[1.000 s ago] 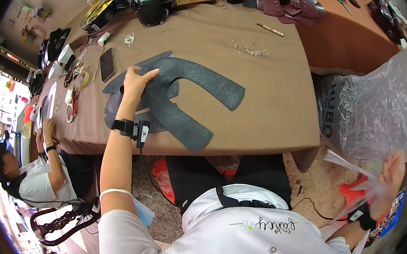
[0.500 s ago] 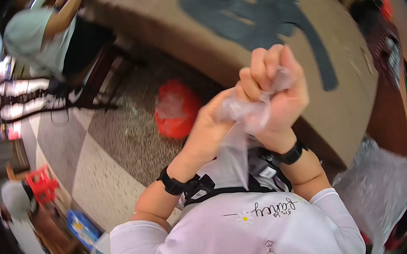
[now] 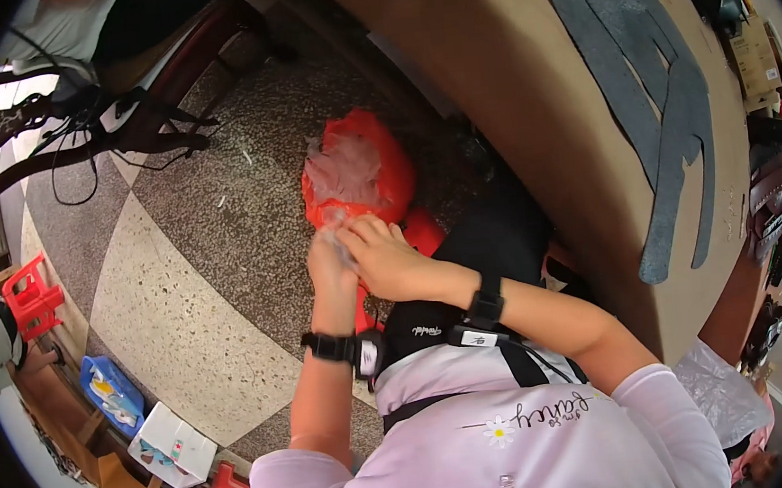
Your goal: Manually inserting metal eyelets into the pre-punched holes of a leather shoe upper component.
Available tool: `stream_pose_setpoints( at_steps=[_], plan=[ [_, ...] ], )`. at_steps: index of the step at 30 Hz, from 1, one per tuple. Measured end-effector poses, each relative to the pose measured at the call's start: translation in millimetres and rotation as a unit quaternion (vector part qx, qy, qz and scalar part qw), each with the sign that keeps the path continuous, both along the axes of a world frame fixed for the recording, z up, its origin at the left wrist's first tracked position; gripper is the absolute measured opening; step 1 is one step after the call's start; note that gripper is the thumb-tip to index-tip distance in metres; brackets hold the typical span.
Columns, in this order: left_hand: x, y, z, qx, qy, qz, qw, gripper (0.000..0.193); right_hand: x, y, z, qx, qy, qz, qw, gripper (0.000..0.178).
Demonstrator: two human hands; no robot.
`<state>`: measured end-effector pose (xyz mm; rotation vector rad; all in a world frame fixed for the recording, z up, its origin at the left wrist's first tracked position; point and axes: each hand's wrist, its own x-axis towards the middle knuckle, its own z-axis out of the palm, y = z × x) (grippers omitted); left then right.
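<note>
My left hand (image 3: pixel 325 272) is closed around a crumpled wad of clear plastic (image 3: pixel 336 219), which pokes out above the fingers. Against it, from the right, presses my right hand (image 3: pixel 391 265), its fingers bent over the same wad and partly hiding it. Just beyond both hands a red plastic bag (image 3: pixel 391 170) stands on the floor. Its mouth gapes, and more crumpled clear plastic (image 3: pixel 345 171) fills it.
On the right, a brown-covered table (image 3: pixel 530 115) carries dark grey cut pieces (image 3: pixel 615 58). A wooden chair (image 3: pixel 162 106) with a seated person is at the upper left. Red stools (image 3: pixel 33 299), a blue basket (image 3: pixel 112 397) and a white box (image 3: pixel 172 446) line the left side.
Both hands have moved down and left, from beside the table edge to the red bag, still holding the clear plastic. The view has shifted, bringing the grey pieces farther right.
</note>
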<state>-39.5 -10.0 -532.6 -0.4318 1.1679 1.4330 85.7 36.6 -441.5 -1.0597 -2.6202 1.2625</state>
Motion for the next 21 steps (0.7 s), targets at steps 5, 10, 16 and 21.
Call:
stream_pose_setpoints(
  at_steps=[5,10,16,21],
  plan=[
    [-44.3,89.8,-118.7,0.067,0.341,0.08,0.934,0.014,67.6,49.1,32.7,-0.183,0.103,-0.157,0.965,0.047],
    [-14.4,109.2,-161.9,-0.013,0.741,-0.252,0.623,0.037,143.6,33.8,71.5,-0.164,0.012,-0.24,0.957,0.037],
    [43.0,104.7,-188.1,-0.141,0.682,-0.568,0.439,0.039,193.7,-14.5,120.0,-0.171,0.015,-0.346,0.922,0.04],
    [20.2,119.8,-242.6,-0.111,0.622,-0.684,0.365,0.04,240.5,-48.2,180.9,-0.229,0.114,-0.404,0.878,0.04]
  ],
)
